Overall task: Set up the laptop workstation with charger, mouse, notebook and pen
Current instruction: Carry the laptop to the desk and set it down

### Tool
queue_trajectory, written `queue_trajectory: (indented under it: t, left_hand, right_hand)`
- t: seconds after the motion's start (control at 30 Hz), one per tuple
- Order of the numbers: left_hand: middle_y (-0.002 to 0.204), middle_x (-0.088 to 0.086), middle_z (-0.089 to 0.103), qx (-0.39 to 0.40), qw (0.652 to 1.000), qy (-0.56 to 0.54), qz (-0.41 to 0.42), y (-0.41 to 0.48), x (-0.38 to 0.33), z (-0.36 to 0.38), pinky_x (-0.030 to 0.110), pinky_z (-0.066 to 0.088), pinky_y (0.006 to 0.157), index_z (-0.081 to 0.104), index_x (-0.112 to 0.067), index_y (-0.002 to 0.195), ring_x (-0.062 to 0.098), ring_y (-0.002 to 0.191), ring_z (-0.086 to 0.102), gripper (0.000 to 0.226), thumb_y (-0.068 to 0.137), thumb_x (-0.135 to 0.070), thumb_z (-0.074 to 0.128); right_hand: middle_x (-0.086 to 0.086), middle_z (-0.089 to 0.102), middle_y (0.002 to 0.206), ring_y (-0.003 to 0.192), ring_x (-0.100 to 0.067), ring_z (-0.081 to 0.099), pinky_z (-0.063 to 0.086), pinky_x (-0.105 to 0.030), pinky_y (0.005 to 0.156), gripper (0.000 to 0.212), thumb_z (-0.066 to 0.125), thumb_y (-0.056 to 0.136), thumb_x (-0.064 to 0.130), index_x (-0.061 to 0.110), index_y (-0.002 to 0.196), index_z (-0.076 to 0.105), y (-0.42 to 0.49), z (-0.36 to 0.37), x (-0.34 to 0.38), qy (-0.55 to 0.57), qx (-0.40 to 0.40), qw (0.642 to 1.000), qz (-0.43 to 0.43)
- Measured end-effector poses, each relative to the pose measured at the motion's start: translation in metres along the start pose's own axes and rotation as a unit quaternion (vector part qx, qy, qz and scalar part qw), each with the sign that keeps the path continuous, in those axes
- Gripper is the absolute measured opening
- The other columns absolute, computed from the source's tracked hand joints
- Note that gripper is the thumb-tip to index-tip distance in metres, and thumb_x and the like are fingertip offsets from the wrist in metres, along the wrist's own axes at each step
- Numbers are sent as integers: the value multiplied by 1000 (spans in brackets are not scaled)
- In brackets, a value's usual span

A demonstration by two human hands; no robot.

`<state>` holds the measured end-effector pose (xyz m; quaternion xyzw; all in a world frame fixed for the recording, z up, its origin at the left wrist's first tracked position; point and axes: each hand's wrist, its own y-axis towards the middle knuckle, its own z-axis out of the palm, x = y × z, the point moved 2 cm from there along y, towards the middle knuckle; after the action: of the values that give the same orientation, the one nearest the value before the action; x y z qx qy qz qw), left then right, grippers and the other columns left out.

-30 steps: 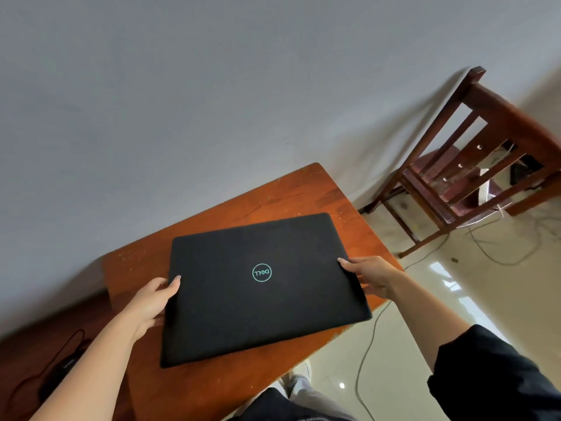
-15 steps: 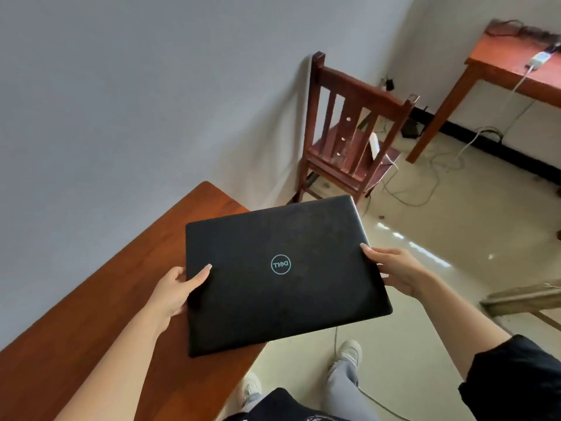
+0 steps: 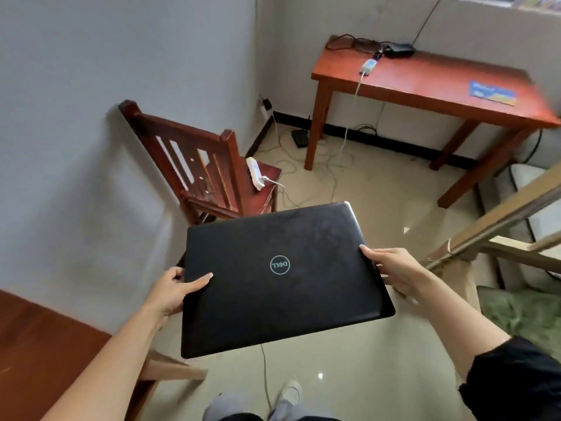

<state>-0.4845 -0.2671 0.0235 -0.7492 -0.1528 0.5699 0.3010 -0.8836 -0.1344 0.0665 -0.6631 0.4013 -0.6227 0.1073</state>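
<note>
I hold a closed black laptop (image 3: 279, 278) with a teal round logo flat in the air above the floor. My left hand (image 3: 173, 288) grips its left edge, thumb on the lid. Its right edge sits in my right hand (image 3: 394, 268), fingers underneath. An orange wooden desk (image 3: 431, 83) stands at the back right. On it lie a black charger brick with cables (image 3: 397, 50), a white adapter (image 3: 368, 66) and a blue mat (image 3: 491, 92). No mouse, notebook or pen is in sight.
A dark wooden chair (image 3: 206, 165) with a white power strip (image 3: 255, 176) on its seat stands by the wall ahead. Cables trail over the tiled floor (image 3: 379, 192). The brown table (image 3: 45, 344) is at my lower left. Wooden bars (image 3: 501, 217) stand at right.
The laptop has been lifted off the brown table and carried right. My view has turned right, bringing the chair and the orange desk into sight.
</note>
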Motion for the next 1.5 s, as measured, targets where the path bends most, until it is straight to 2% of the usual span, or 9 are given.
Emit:
queue_trajectory:
  t: [0.13,0.27,0.4,0.63,0.77,0.87,1.0,1.33,1.5]
  left_hand:
    - [105,6,68,38,999,18,7,33,-50,69,19,45,41,55,-7,108,12,65,66,47,72,-19,83]
    - [102,11,70,77,996,37,14,76,-103,133,22,50,44,56,-3,108,18,69,67,45,73,-15,82]
    - [92,11,69,94,994,55,24,128,-155,190,20,49,39,55,3,109,21,71,65,43,75,-9,79]
    - [99,9,72,149,984,88,44,250,-261,280,28,58,60,58,-1,107,21,81,71,45,71,-11,82]
    - [101,8,74,191,971,139,51,314,-334,328,37,57,76,58,-8,107,23,90,72,73,50,-38,93]
    - [100,4,74,192,966,161,69,351,-380,368,42,56,86,60,-9,105,20,91,72,63,58,-36,91]
    - [102,1,72,192,961,176,93,390,-431,428,34,57,75,60,-11,106,16,90,70,54,67,-37,85]
    - [106,7,71,178,964,175,96,502,-535,616,38,58,79,61,-11,101,25,100,68,52,69,-47,81]
    - [98,3,65,177,967,166,73,538,-585,703,39,56,82,59,-8,101,18,82,63,55,70,-47,80]
  right_hand:
    - [2,63,73,58,-13,53,40,-15,37,24,65,90,32,14,103,74,23,-67,10,33,-34,999,-7]
    - [2,67,92,74,-15,58,41,-19,49,26,60,92,36,22,113,69,65,-119,22,71,-70,995,3]
    - [-6,55,79,67,-20,50,34,-29,56,37,52,92,51,16,94,65,112,-161,46,115,-91,987,62]
    - [1,70,87,73,-15,61,46,-25,59,30,66,87,37,18,109,73,219,-224,102,159,-125,979,36]
    - [8,75,98,77,-10,66,47,-25,62,26,66,87,36,24,109,73,271,-261,140,188,-144,971,19]
    - [6,74,97,74,-9,65,47,-25,61,28,66,88,32,21,113,70,309,-290,163,209,-163,964,21]
    - [5,73,99,73,-9,66,48,-21,55,31,65,88,31,21,117,68,355,-335,192,233,-185,955,22]
    - [1,72,108,90,-17,66,50,-31,78,30,65,90,26,20,119,66,498,-486,252,256,-214,943,14]
    - [3,73,100,88,-15,65,49,-29,72,21,66,89,24,21,109,70,557,-566,295,265,-224,938,17]
